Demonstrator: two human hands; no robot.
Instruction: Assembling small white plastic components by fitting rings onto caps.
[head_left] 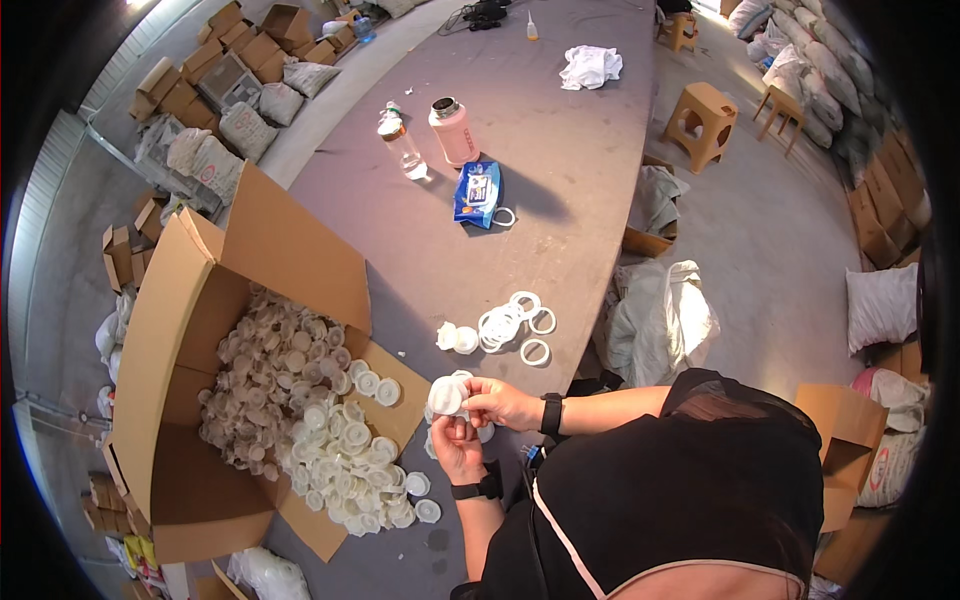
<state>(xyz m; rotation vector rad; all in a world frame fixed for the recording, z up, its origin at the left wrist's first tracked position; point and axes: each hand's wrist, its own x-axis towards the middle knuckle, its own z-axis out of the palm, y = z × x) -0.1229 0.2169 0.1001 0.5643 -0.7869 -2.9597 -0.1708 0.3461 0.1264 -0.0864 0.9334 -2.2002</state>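
Note:
A round white plastic cap (447, 396) is held up at the table's near edge. My right hand (503, 404) pinches its right side between thumb and fingers. Just below it, my left hand (458, 446) has its fingers curled up against the cap's lower edge. More pale caps (486, 433) lie on the table around and under my hands, partly covered by them. Close by, a heap of translucent white caps (350, 462) spills out of a big open cardboard box (190, 470) lying on its side. Beyond my right hand sits a pile of flat white rings (500, 326), with a few white caps (457, 338) beside it.
Farther along the grey table (400, 250) stand a pink bottle (455, 132), a clear bottle (403, 148) and a blue wipes pack (478, 195). A white cloth (591, 67) lies at the far end. White sacks (660, 315) and plastic stools (700, 125) stand right of the table.

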